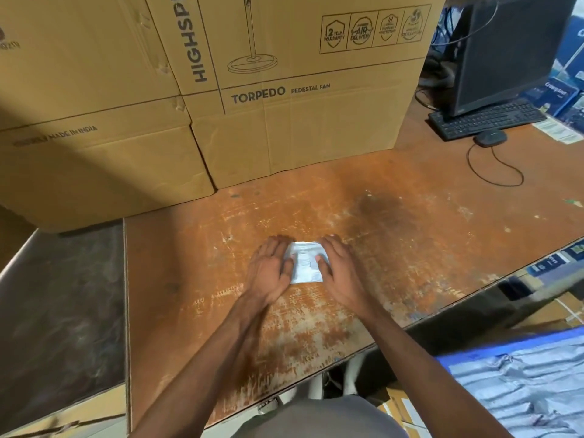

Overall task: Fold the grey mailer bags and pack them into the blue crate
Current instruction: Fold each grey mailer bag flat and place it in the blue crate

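Note:
A grey mailer bag (305, 263), folded into a small square, lies flat on the worn orange table (395, 235) in the middle of the view. My left hand (268, 270) presses flat on its left edge with fingers spread. On the bag's right edge rests my right hand (336, 268), its thumb on top of the bag. The blue crate (474, 355) sits low at the bottom right, below the table edge, filled with rows of folded grey mailer bags (524, 390).
Large cardboard boxes (284, 105) stand along the back and left of the table. A black keyboard (486, 118), a mouse (489, 137) with its cable, and a monitor (505, 52) are at the back right. A dark slab (60, 311) adjoins the table's left side.

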